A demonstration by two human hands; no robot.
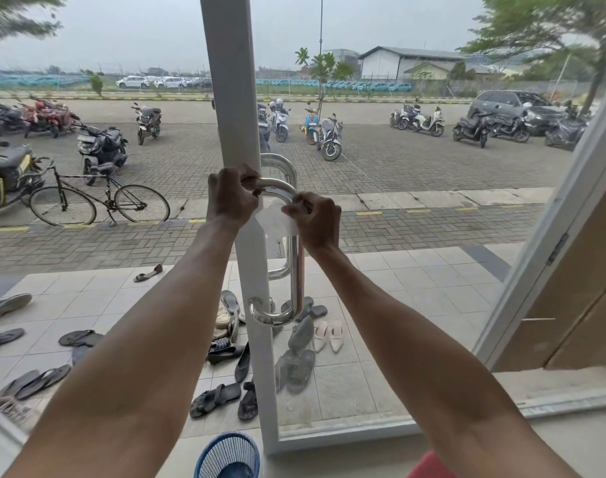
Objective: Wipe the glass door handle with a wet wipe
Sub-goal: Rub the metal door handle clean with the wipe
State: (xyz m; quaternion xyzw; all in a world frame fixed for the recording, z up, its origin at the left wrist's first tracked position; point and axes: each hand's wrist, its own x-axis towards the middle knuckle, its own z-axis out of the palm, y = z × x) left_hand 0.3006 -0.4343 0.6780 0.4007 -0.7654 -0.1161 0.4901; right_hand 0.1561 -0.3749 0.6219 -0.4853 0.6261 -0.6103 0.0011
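At the top bend of the door handle [297, 270], the left hand [231, 198] curls its fingers round the bar, likely steadying it, while just below the right hand [317, 224] pinches the wet wipe [274, 220] against the metal to rub.

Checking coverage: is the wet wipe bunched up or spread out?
Spread: the wet wipe hangs as a flat sheet over the door handle's upper bend.

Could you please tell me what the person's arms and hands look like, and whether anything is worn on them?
The left forearm and right forearm are bare, with no sleeves in view. The left hand and right hand are ungloved, and no watch or bracelet shows on either wrist.
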